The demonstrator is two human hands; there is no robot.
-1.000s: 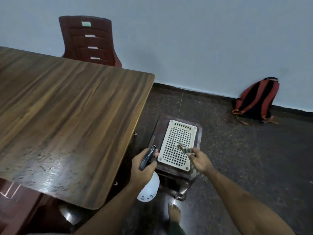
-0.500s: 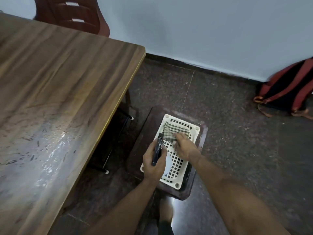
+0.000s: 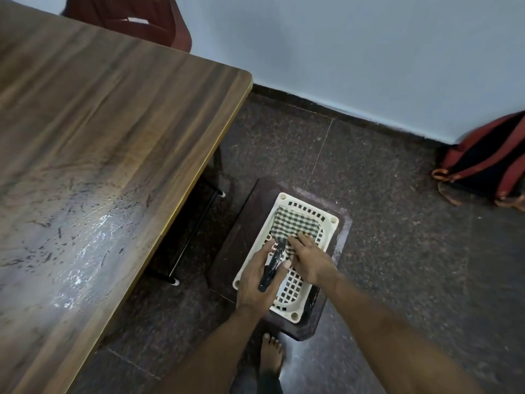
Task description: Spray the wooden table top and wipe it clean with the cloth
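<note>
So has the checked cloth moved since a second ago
Yes. The checked cloth hung from the right hand near the basket's near edge; now it lies spread in the basket's far end.
</note>
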